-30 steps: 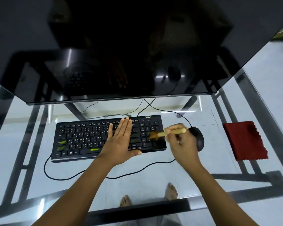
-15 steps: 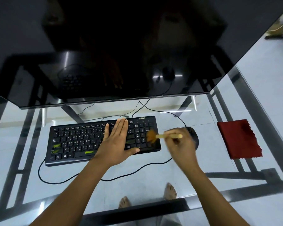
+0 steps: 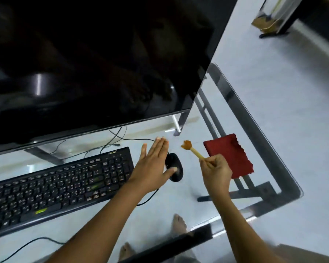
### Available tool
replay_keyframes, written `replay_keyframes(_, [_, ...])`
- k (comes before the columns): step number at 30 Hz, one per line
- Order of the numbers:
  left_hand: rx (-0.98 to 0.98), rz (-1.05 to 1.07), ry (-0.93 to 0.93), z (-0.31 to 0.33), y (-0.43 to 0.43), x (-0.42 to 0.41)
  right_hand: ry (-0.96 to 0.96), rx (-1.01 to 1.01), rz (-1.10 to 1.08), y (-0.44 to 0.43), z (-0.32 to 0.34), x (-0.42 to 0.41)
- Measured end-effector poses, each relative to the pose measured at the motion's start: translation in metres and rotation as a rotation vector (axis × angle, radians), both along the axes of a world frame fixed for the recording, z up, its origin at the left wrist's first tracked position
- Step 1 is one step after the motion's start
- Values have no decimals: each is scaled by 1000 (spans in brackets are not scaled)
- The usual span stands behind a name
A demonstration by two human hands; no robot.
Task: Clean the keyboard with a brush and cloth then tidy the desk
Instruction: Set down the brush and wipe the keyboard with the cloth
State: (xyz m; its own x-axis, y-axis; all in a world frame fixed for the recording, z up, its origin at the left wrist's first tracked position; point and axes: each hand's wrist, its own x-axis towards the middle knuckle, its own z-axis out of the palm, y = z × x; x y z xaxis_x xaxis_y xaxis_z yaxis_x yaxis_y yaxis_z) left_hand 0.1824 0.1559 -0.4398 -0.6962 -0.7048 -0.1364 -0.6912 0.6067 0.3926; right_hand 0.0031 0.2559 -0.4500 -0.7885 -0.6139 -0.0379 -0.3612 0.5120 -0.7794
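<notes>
A black keyboard (image 3: 61,185) lies on the glass desk (image 3: 285,179) at the left, partly cut off by the frame edge. My left hand (image 3: 152,166) is flat with straight fingers, off the keyboard's right end, its thumb over the black mouse (image 3: 176,168). My right hand (image 3: 216,169) grips a small wooden brush (image 3: 192,149), bristles pointing up and away, held in the air between the mouse and the red cloth (image 3: 230,154). The cloth lies folded on the desk's right side, partly behind my right hand.
A large dark monitor (image 3: 95,59) hangs over the back of the desk, above the keyboard. Black cables (image 3: 120,137) run behind the keyboard and mouse. The desk's right corner and metal frame are close to the cloth. My bare feet (image 3: 179,223) show through the glass.
My view has swung right. My left hand lifted off the keyboard and moved right over the mouse. My right hand carried the brush away from the keys toward the red cloth.
</notes>
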Motion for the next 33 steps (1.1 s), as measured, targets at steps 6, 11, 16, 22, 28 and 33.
replay_keyframes(6, [30, 11, -29, -6, -1, -39, 376, 183, 209, 6, -26, -8])
replay_keyframes(11, [36, 17, -47, -14, -1, -40, 433, 263, 276, 7, -34, -13])
replay_keyframes(16, [23, 48, -31, -15, -1, -16, 434, 216, 364, -6, -24, -5])
replay_keyframes(22, [-46, 163, -10, -2, -5, 50, 362, 46, 578, -48, 5, 56])
replay_keyframes(28, [-96, 314, -13, 8, -5, 138, 334, 15, 752, -76, 21, 140])
replay_keyframes(33, [-104, 411, -43, 5, 6, 214, 336, 13, 833, -78, 21, 204])
